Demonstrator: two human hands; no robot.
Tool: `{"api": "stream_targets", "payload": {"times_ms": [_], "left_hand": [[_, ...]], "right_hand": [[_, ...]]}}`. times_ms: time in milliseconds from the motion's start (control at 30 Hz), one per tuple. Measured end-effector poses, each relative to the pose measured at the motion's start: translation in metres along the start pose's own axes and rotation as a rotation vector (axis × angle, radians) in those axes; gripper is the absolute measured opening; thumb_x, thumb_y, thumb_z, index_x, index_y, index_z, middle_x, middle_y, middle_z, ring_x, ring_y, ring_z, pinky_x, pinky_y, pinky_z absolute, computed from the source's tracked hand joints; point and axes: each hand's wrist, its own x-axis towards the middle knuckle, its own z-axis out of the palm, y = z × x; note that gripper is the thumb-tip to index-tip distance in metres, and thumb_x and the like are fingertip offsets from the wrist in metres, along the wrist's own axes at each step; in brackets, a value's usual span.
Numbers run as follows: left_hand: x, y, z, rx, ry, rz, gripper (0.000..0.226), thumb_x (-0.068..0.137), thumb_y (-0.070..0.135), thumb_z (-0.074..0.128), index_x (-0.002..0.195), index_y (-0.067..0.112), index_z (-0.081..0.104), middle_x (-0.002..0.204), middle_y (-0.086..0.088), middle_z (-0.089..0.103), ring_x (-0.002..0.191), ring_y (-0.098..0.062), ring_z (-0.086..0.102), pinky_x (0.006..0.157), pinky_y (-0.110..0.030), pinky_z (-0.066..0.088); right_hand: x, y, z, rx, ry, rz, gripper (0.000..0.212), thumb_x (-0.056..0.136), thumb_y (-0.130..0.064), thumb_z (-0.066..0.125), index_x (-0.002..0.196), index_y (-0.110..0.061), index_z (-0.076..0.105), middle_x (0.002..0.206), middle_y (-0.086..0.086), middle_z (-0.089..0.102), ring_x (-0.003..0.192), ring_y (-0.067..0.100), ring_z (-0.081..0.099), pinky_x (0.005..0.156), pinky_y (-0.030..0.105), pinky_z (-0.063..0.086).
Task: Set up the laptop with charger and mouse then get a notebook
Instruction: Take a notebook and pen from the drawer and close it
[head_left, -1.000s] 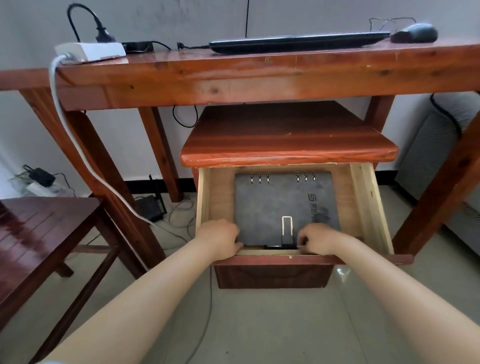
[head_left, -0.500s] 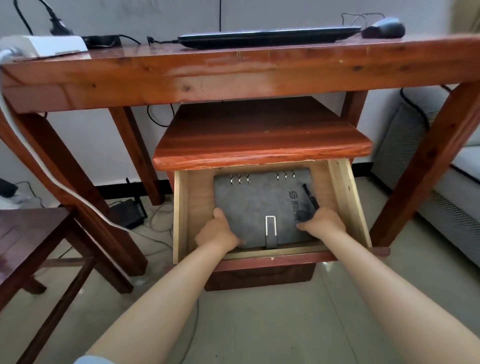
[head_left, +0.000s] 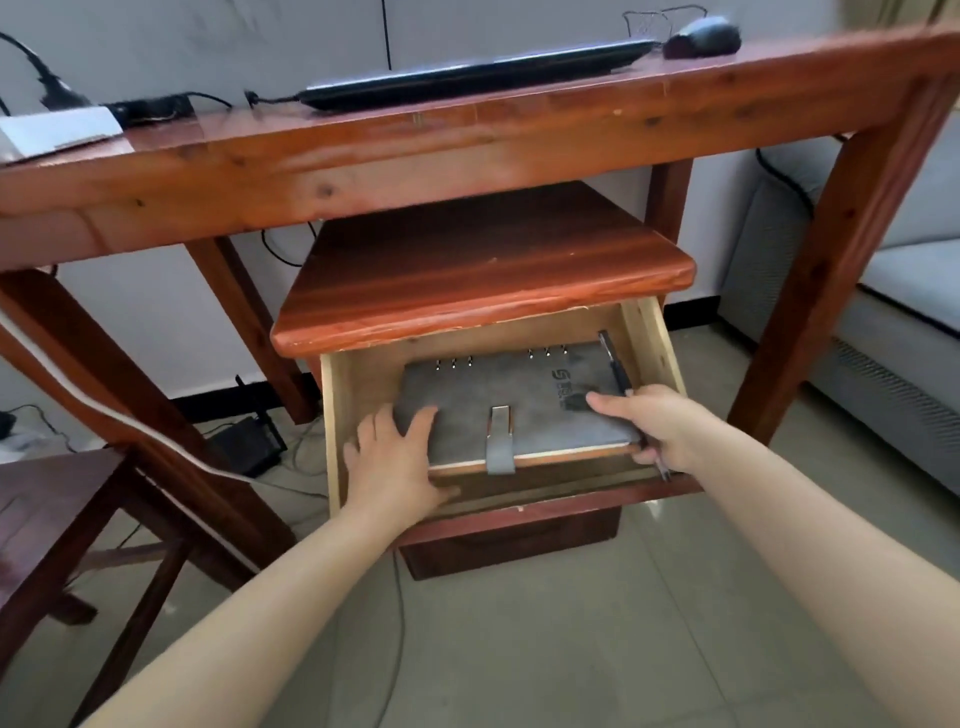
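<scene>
Notebook (head_left: 519, 395) edge raised in drawer (head_left: 649, 338), left hand (head_left: 395, 467), right hand (head_left: 670, 431) gripping

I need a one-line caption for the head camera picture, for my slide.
Left hand and right hand hold the grey notebook by its near corners in the open drawer under the desk.
</scene>
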Motion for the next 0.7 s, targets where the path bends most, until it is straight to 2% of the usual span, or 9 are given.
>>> {"api": "stream_targets", "payload": {"times_ms": [67,100,133,200,300,400,533,633,700], "left_hand": [[-0.009,0.002,-0.003,0.15,0.233,0.299,0.078,0.058,0.013,0.082,0.129,0.014,0.05,0.137,-0.023,0.047,0.129,-0.036,0.043,0.105,-0.05,0.038],[-0.011,0.003,-0.005,0.175,0.301,0.474,0.075,0.046,0.003,0.086,0.117,0.004,0.061,0.121,-0.024,0.062,0.113,-0.035,0.06,0.093,-0.051,0.049],[-0.014,0.003,-0.008,0.168,0.333,0.609,0.072,0.038,-0.004,0.087,0.107,-0.002,0.066,0.107,-0.024,0.07,0.097,-0.035,0.069,0.079,-0.049,0.056],[-0.023,0.005,-0.018,0.141,0.32,0.73,0.069,0.035,-0.011,0.086,0.101,-0.008,0.067,0.097,-0.024,0.073,0.085,-0.035,0.072,0.065,-0.045,0.059],[-0.04,0.012,-0.038,0.177,0.313,0.77,0.073,0.032,-0.015,0.084,0.103,-0.008,0.066,0.1,-0.023,0.073,0.088,-0.034,0.071,0.067,-0.043,0.059],[-0.052,0.012,-0.067,0.177,0.366,0.778,0.071,0.036,-0.019,0.079,0.105,-0.01,0.064,0.103,-0.026,0.071,0.092,-0.039,0.069,0.071,-0.051,0.056],[-0.044,0.002,-0.106,0.194,0.41,0.711,0.067,0.051,-0.025,0.07,0.115,-0.01,0.058,0.116,-0.032,0.062,0.105,-0.047,0.061,0.086,-0.059,0.048],[-0.011,-0.003,-0.116,0.124,0.383,0.568,0.068,0.072,-0.017,0.054,0.135,0.002,0.04,0.142,-0.019,0.044,0.131,-0.032,0.043,0.108,-0.04,0.038],[0.014,-0.006,-0.117,0.148,0.316,0.476,0.066,0.079,-0.011,0.049,0.14,0.007,0.033,0.148,-0.013,0.038,0.133,-0.028,0.04,0.107,-0.038,0.037]], "right_hand": [[-0.01,0.002,-0.004,0.051,0.014,-0.035,0.021,0.084,-0.025,0.067,0.074,-0.012,0.054,0.066,0.002,0.054,0.051,0.01,0.046,0.026,0.008,0.03],[-0.016,0.002,-0.006,0.055,0.017,-0.053,0.02,0.084,-0.024,0.067,0.074,-0.011,0.054,0.065,0.002,0.054,0.051,0.01,0.046,0.027,0.01,0.031],[-0.022,0.002,-0.009,0.046,0.021,-0.067,0.02,0.084,-0.023,0.066,0.074,-0.01,0.055,0.064,0.002,0.054,0.049,0.01,0.046,0.03,0.011,0.032],[-0.039,0.004,-0.015,0.015,0.044,-0.08,0.02,0.084,-0.023,0.066,0.073,-0.01,0.056,0.062,0.002,0.055,0.045,0.009,0.049,0.035,0.014,0.034],[-0.065,0.007,-0.027,0.008,0.044,-0.124,0.022,0.084,-0.025,0.065,0.069,-0.012,0.057,0.056,0.001,0.059,0.039,0.006,0.052,0.039,0.015,0.035],[-0.085,-0.004,-0.033,0.081,-0.009,-0.211,0.021,0.086,-0.026,0.062,0.071,-0.011,0.06,0.039,-0.006,0.062,0.031,0.001,0.051,0.03,0.009,0.031],[-0.089,-0.04,-0.019,0.1,0.053,-0.32,0.022,0.085,-0.033,0.062,0.07,-0.017,0.06,0.044,-0.009,0.065,0.045,0.006,0.055,0.041,0.018,0.033],[-0.078,-0.053,-0.009,0.136,0.221,-0.425,0.033,0.09,-0.037,0.052,0.064,-0.018,0.051,0.052,-0.003,0.048,0.044,0.009,0.038,0.037,0.016,0.029],[-0.071,-0.039,-0.008,-0.069,0.439,-0.595,0.039,0.092,-0.035,0.048,0.058,-0.016,0.048,0.052,-0.002,0.043,0.046,0.012,0.038,0.04,0.02,0.031]]}}
